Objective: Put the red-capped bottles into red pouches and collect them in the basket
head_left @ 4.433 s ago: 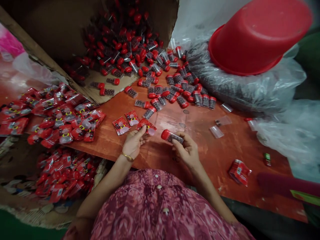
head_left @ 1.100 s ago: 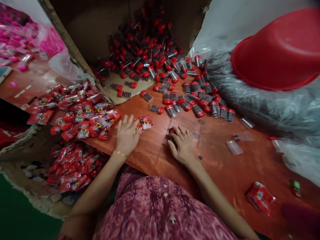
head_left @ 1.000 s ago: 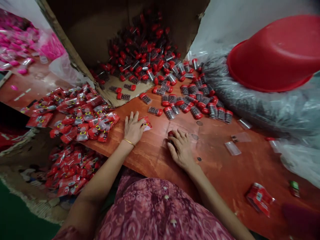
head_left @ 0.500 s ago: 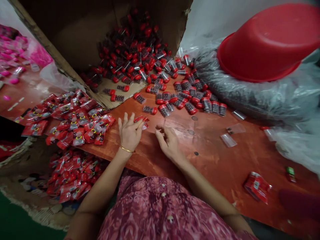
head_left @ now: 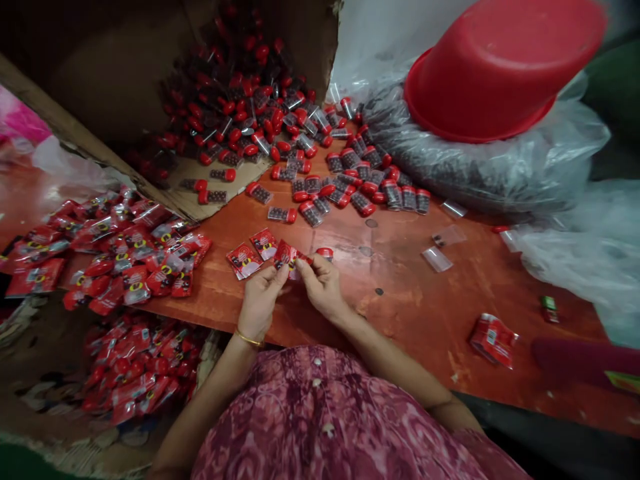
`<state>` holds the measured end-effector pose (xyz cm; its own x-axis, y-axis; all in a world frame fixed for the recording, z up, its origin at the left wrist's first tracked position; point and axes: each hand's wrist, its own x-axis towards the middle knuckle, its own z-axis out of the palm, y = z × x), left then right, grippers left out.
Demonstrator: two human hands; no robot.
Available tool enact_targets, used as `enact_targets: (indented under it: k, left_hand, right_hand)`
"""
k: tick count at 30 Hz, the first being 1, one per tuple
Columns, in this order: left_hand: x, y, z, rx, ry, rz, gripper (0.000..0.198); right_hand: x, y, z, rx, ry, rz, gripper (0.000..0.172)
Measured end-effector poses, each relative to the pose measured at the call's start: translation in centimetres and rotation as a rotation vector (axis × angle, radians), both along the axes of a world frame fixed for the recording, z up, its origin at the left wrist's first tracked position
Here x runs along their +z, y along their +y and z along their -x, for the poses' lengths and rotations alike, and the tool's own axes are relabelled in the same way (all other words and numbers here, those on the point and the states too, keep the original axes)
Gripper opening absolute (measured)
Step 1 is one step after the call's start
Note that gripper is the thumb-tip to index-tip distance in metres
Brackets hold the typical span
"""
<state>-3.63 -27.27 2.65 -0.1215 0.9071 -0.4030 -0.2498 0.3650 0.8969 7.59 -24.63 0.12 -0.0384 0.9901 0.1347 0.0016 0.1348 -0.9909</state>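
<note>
My left hand (head_left: pixel 260 299) and my right hand (head_left: pixel 323 288) meet over the red-brown table (head_left: pixel 400 293), both pinched on a small red printed sachet (head_left: pixel 286 255) held between them. A red-capped vial (head_left: pixel 325 254) lies just beyond my right fingers. Two more red sachets (head_left: pixel 253 250) lie flat on the table to the left of the held one. A gold bangle (head_left: pixel 249 339) circles my left wrist.
A tipped cardboard box (head_left: pixel 125 73) spills several red-capped vials (head_left: pixel 320 180) onto the table. Filled red sachets (head_left: pixel 115 247) pile at the left, more (head_left: pixel 135 360) below the table edge. A red basin (head_left: pixel 495 67) rests on plastic bags (head_left: pixel 500 167). Clear empty sleeves (head_left: pixel 437 259) lie at the right.
My left hand lifted a sachet off the table and my right hand came over from the table to pinch it too. The vial held 4.4 s ago now lies on the table.
</note>
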Motion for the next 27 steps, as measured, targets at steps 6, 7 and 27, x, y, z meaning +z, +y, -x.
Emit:
enact_targets:
  k: [6, 7, 27]
  left_hand:
    - [0.2, -0.2, -1.5, 0.213, -0.251, 0.098, 0.039]
    - [0.1, -0.2, -1.6, 0.227, -0.26, 0.103, 0.039]
    - [0.3, 1.6, -0.8, 0.225, -0.427, 0.17, 0.039]
  right_hand:
    - [-1.0, -1.3, 0.1, 0.018, -0.138, -0.093, 0.034]
    - [-1.1, -1.4, 0.1, 0.021, -0.151, -0.106, 0.032]
    - [-1.9, -1.4, -5.9, -0.079, -0.669, 0.013, 0.017]
